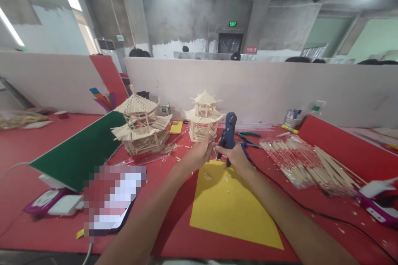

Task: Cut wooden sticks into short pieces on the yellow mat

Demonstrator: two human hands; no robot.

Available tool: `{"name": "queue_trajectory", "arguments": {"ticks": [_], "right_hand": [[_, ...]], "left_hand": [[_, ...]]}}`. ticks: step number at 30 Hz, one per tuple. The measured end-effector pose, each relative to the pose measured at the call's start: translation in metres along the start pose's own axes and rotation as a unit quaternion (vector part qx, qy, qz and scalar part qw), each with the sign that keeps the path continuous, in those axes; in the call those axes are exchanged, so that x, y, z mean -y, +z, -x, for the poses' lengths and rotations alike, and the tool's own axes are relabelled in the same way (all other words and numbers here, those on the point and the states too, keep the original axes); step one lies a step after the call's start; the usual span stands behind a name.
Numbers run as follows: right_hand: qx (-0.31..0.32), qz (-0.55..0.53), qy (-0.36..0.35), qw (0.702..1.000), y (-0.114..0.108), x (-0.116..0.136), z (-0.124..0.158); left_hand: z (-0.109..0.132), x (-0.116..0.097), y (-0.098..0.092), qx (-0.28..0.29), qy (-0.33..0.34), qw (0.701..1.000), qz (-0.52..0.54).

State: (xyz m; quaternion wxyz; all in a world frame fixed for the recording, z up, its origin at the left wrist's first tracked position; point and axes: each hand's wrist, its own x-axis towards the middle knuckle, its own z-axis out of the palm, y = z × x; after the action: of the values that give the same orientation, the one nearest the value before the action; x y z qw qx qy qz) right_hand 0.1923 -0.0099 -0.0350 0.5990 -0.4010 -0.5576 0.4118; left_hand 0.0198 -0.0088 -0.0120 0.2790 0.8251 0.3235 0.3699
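Note:
My right hand (236, 156) is closed round a dark blue hand tool (229, 134) with two handles pointing down and a rounded head up; its exact kind I cannot make out. Close beside it, my left hand (205, 149) has its fingers pinched together, and whatever they hold is too small to tell. Both hands are over the far edge of a yellow sheet (233, 211), where small wooden bits (207, 176) lie. Just behind my left hand stands a small two-tiered wooden-stick pavilion (203, 116). A larger stick pavilion (139, 128) is further left.
Bagged wooden sticks (295, 159) lie right, near a pen basket (293, 119). Green-handled pliers (248, 134) are behind my right hand. A black cable (289, 192) crosses the red table (174, 232). Left are a green board (83, 149), a blurred phone-like device (116, 203) and a purple power strip (46, 203).

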Motion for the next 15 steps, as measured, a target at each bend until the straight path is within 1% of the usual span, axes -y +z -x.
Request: {"name": "queue_trajectory", "arguments": {"ticks": [2,4,6,8,11,15], "right_hand": [[-0.019,-0.022,-0.001,1.000,0.001,0.000,-0.001],[-0.037,-0.035,-0.002,0.999,0.001,-0.001,-0.002],[-0.051,-0.037,-0.003,0.998,0.000,-0.001,-0.002],[-0.057,-0.026,-0.007,0.998,-0.001,-0.002,-0.002],[-0.058,0.007,-0.023,0.998,-0.002,-0.002,-0.001],[-0.028,0.031,-0.034,0.999,-0.003,0.001,0.001]], "left_hand": [[-0.002,0.001,-0.001,-0.021,-0.002,1.000,-0.006],[-0.005,0.003,-0.001,-0.034,-0.011,0.999,0.011],[-0.008,0.005,-0.001,-0.037,-0.025,0.997,0.064],[-0.011,0.008,0.001,-0.028,-0.046,0.989,0.137],[-0.013,0.011,0.004,-0.024,-0.077,0.973,0.219],[-0.014,0.013,0.004,-0.025,-0.100,0.962,0.254]]}}
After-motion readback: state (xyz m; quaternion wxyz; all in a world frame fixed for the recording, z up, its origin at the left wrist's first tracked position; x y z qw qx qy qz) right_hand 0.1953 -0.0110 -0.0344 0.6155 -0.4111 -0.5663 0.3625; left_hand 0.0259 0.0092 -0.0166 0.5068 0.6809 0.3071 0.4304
